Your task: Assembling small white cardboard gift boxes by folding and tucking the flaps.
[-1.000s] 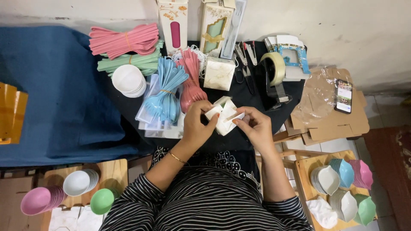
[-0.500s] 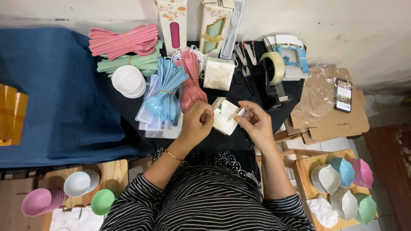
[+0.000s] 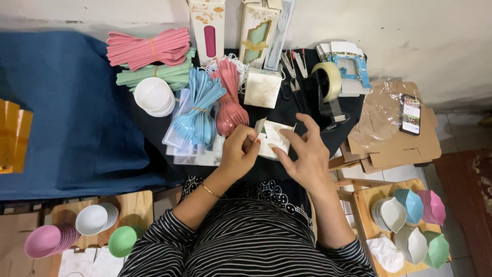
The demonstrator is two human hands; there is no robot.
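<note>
I see even, soft overhead light with weak shadows under the hands. The wall (image 3: pixel 400 31) reads bright, the black table (image 3: pixel 154 128) dark. Focus is sharp centrally; edges bend slightly with wide-angle distortion.

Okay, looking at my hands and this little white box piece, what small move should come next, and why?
Probably bring the right hand back onto the white box piece and grip its free edge. Its fingers are spread open above the piece, while only the left hand pinches it at one flap, so the card hangs loosely and looks hard to fold one-handed.
</note>
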